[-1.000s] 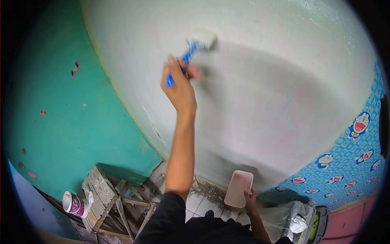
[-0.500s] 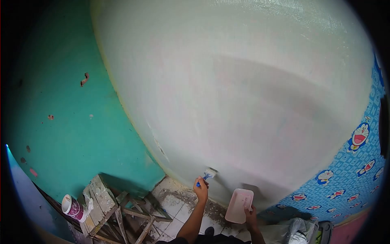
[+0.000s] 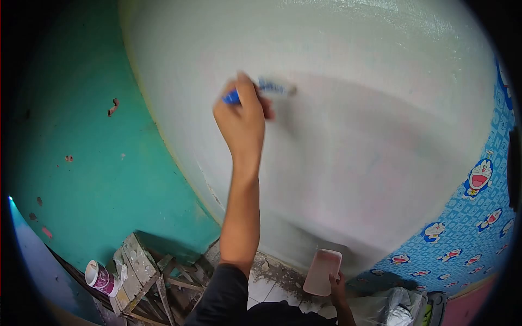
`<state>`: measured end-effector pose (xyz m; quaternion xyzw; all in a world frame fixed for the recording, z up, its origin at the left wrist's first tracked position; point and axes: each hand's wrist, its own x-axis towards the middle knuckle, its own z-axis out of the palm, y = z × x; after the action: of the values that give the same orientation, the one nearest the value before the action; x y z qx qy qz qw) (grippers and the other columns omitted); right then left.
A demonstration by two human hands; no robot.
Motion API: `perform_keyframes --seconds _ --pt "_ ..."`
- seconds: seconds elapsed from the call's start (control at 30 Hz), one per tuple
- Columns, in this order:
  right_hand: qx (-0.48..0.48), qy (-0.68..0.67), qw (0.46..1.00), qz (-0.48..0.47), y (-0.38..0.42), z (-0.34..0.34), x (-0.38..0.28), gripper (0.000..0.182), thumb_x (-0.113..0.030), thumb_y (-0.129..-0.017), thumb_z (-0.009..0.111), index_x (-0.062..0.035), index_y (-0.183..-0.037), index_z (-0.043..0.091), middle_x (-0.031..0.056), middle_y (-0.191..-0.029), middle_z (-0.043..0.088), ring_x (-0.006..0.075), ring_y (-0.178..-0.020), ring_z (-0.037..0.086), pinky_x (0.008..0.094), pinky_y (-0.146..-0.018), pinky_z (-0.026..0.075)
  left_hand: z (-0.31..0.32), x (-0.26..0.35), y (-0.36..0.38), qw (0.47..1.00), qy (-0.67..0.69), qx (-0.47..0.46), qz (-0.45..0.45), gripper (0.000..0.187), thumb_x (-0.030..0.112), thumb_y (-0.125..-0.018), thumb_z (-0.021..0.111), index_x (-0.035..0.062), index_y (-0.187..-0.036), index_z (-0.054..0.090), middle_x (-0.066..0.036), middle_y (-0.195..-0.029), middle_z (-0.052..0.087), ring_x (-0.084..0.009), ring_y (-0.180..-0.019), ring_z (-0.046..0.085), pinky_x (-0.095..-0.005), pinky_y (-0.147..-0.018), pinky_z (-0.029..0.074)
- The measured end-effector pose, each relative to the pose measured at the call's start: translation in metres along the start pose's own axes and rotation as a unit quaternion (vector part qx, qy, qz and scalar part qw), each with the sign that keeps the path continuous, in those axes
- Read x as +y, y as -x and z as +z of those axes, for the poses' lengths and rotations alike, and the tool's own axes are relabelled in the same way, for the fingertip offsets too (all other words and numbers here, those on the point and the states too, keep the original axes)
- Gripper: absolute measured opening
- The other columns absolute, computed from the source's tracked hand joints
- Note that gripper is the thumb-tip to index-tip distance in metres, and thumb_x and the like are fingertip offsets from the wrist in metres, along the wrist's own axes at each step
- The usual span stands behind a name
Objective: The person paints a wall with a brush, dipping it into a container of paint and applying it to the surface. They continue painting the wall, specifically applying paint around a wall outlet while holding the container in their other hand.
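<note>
My left hand (image 3: 242,108) is raised in front of the white wall (image 3: 353,152), its fingers closed around the blue handle of a paintbrush (image 3: 274,86). The brush is blurred, with its bristle end pointing right toward the wall's upper part. Low down near the floor, my right hand (image 3: 338,285) grips the right side of a shallow pale pink paint tray (image 3: 315,274), thumb over the rim. A thin whitish film coats the inside of the tray.
A paint-stained wooden step stool (image 3: 136,266) stands at lower left beside a white and purple bucket (image 3: 99,278). The green wall (image 3: 92,136) has chipped spots. Blue cartoon wallpaper (image 3: 457,239) covers the right side. Plastic sheeting (image 3: 399,309) lies at lower right.
My left hand has lifted the paintbrush from low on the wall to high up, arm now extended. My right hand and the tray have stayed almost in place.
</note>
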<state>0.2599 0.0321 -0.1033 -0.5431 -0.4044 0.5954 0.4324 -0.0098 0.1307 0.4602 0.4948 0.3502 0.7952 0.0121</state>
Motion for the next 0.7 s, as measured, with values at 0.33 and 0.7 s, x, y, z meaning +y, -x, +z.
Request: perform_keyframes --seconds 0.33,0.7 --pt "0.017 -0.051 0.998 0.013 0.012 0.001 0.002 0.064 -0.033 -0.094 0.062 -0.0025 -0.141 0.031 0.0175 -0.112 0.058 0.0238 -0.098 0.061 0.0375 -0.080 0.052 0.004 -0.056 0.007 0.986 0.142 0.085 0.006 0.037 0.036 -0.103 0.043 0.0047 -0.084 0.048 -0.010 -0.067 0.059 -0.0161 -0.056 0.057 -0.0300 -0.049 0.050" --pt "0.009 -0.045 0.999 0.018 0.012 0.000 -0.008 0.066 -0.030 -0.094 0.063 0.0010 -0.141 0.029 0.0197 -0.115 0.057 0.0241 -0.100 0.061 0.0365 -0.083 0.050 -0.112 -0.199 0.301 0.950 0.019 0.133 -0.281 0.036 0.029 -0.104 0.043 0.0009 -0.083 0.049 -0.009 -0.066 0.055 -0.0134 -0.055 0.054 -0.0291 -0.052 0.052"
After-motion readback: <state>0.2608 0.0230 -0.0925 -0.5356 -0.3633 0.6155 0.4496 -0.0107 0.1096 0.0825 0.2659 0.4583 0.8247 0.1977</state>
